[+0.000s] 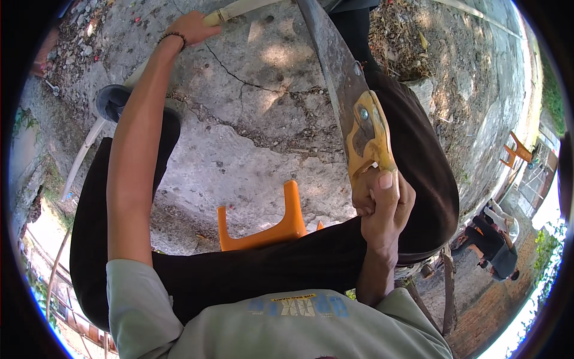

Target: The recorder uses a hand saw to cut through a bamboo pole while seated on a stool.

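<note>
My right hand (385,200) is closed round the worn yellow handle of a handsaw (335,66). Its broad, dull metal blade points up and away, past my right knee, to the top edge of the view. At the upper left my left arm reaches out, and my left hand (190,28) is closed on a pale bamboo pole (242,8); the fingers are partly hidden. The pole runs off toward the top. A similar pale length (84,151) passes under my left forearm and beside my left foot, perhaps part of the same pole. The blade's tip is cut off by the frame.
An orange plastic stool (263,236) shows beneath my legs. The ground is cracked concrete (239,143) with rubble and dry leaves (400,48) at its edges. Farther right are another orange stool (517,149), people (496,245) and a brick wall (484,314).
</note>
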Demonstrator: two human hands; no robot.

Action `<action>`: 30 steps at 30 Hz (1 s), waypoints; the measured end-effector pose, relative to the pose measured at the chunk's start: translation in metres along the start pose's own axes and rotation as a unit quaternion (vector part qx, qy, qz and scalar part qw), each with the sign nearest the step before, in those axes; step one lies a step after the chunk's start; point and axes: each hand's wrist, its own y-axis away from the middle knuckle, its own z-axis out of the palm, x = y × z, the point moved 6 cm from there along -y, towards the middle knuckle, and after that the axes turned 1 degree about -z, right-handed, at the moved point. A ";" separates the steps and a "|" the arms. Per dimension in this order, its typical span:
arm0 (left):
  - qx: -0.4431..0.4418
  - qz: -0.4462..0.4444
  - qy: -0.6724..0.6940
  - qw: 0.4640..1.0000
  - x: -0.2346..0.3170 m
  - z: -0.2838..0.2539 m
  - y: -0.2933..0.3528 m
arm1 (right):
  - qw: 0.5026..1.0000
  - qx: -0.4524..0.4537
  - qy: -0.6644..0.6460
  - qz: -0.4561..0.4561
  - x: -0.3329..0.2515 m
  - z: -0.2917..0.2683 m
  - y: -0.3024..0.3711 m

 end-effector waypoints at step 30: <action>0.451 0.033 -0.079 0.888 0.038 -0.005 0.074 | 0.998 -0.020 0.053 -0.015 0.003 0.016 0.002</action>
